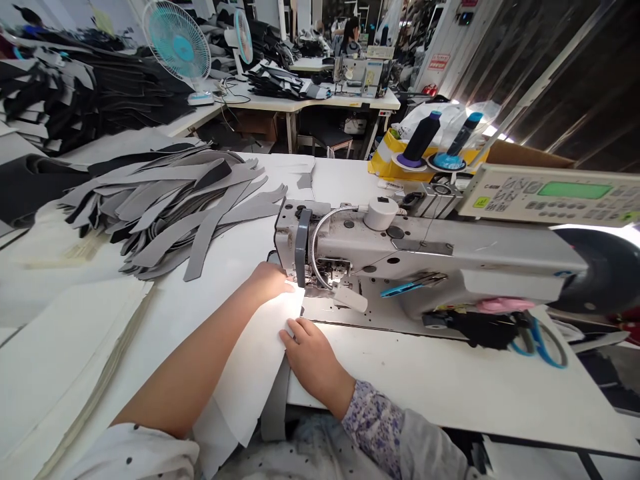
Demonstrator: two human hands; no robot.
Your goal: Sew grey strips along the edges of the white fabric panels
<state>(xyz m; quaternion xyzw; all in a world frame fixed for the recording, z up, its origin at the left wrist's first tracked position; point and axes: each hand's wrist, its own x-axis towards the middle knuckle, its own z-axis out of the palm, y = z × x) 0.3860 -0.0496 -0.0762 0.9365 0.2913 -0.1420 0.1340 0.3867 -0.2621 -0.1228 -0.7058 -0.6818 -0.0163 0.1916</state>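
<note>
A white sheet (255,357) of fabric or paper runs from my lap up to the needle area of a sewing machine (350,240). My left hand (267,283) rests on its far end, close to the presser foot, fingers bent against the material and partly hidden. Lower down, my right hand (311,357) grips the sheet's right edge with the fingers curled over it. Beneath that edge a grey strip (275,407) hangs over the table's front. A small lamp (350,298) on a flexible neck lights the stitching spot.
Left of the machine lies a heap of grey strips (175,200); nearer, a stack of white sheets (75,373). Tweezers (407,287) lie on the machine bed, scissors (543,343) on its right. Thread cones (423,140) and a control panel (555,197) stand behind. A fan (177,43) is farther back.
</note>
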